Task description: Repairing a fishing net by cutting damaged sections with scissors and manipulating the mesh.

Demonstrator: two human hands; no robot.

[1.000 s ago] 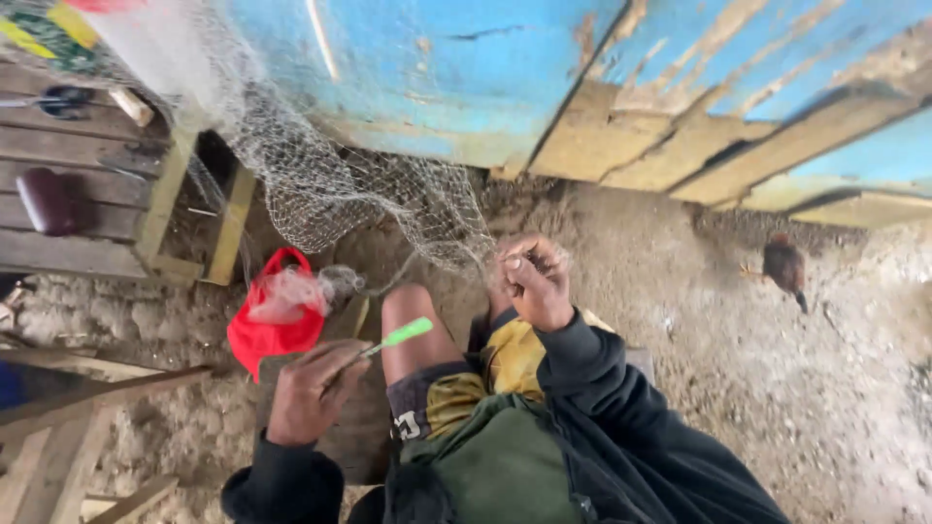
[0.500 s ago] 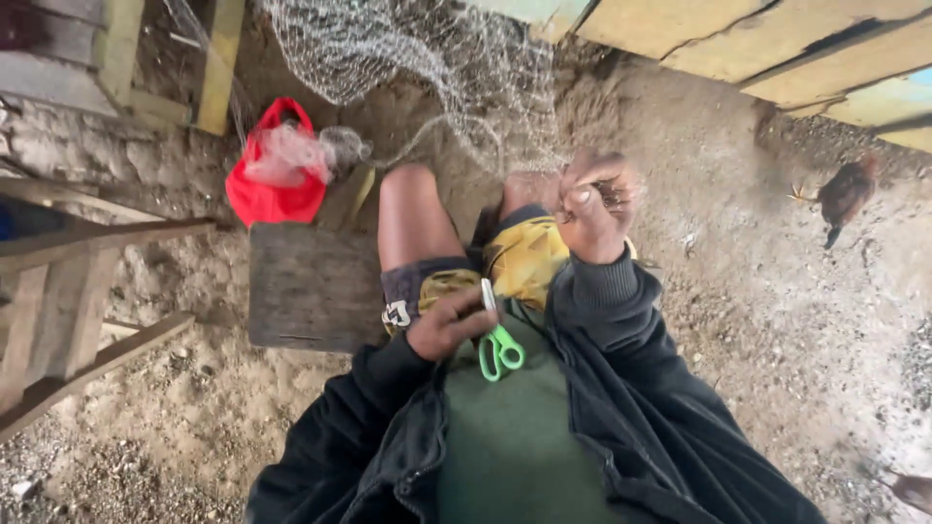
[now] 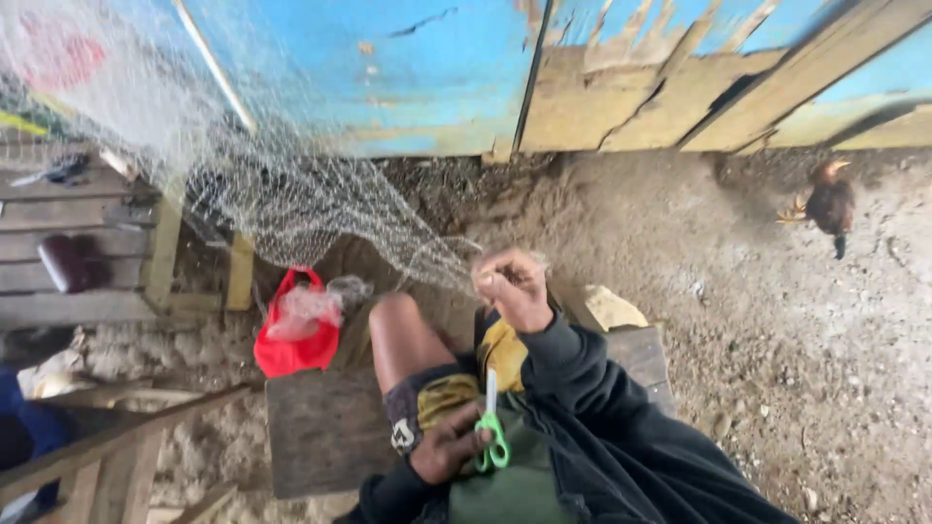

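Observation:
My right hand (image 3: 512, 287) is raised in front of my knee, fingers pinched on the edge of a fine fishing net (image 3: 291, 194) that stretches up and left toward the blue wall. My left hand (image 3: 449, 448) rests low by my lap and grips green-handled scissors (image 3: 492, 427), blades pointing up. I sit on a dark wooden board (image 3: 325, 427), with my bare knee (image 3: 398, 325) bent ahead of me.
A red plastic bag (image 3: 289, 340) lies on the sand left of my knee. A wooden slat platform (image 3: 87, 243) stands at left, wooden rails (image 3: 107, 442) at lower left. A brown chicken (image 3: 830, 202) stands on the sandy ground at right. A blue plank wall (image 3: 437, 68) runs behind.
My view has tilted up, so the wall and net fill more of the picture. The scissors stay in my left hand, now upright by my lap. My right hand keeps its pinch on the net.

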